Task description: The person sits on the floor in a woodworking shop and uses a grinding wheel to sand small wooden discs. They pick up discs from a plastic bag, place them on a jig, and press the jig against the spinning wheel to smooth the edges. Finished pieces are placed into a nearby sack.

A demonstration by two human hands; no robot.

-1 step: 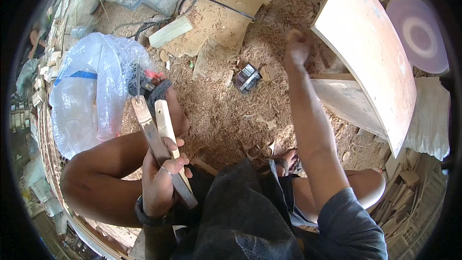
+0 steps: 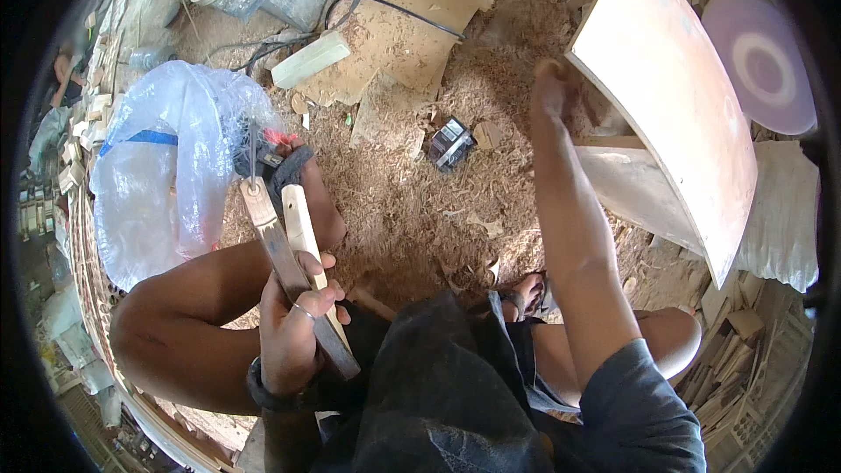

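My left hand (image 2: pixel 298 333) is closed round two long pieces held side by side over my lap. One is a dark flat bar (image 2: pixel 293 271) with a pale wooden end, from which a thin metal rod (image 2: pixel 252 153) sticks out. The other is a slim pale wooden piece (image 2: pixel 299 223) with a small hole. At the far right, my right hand (image 2: pixel 549 92) is by the left edge of a large curved panel (image 2: pixel 670 96). Its fingers look curled, and a tan patch shows at their tips; what it is I cannot make out.
Wood shavings (image 2: pixel 394 219) cover the ground. A clear plastic bag (image 2: pixel 140 184) lies at left, a small dark pack (image 2: pixel 451 144) in the middle, a pale block (image 2: pixel 311 60) on cardboard (image 2: pixel 412 9) farther off. Scrap wood (image 2: pixel 727 368) is heaped at lower right; a purple disc (image 2: pixel 760 66) stands far right.
My right hand has shifted slightly to the right and a little nearer, closer in to the panel. My left hand and the pieces in it stay put.
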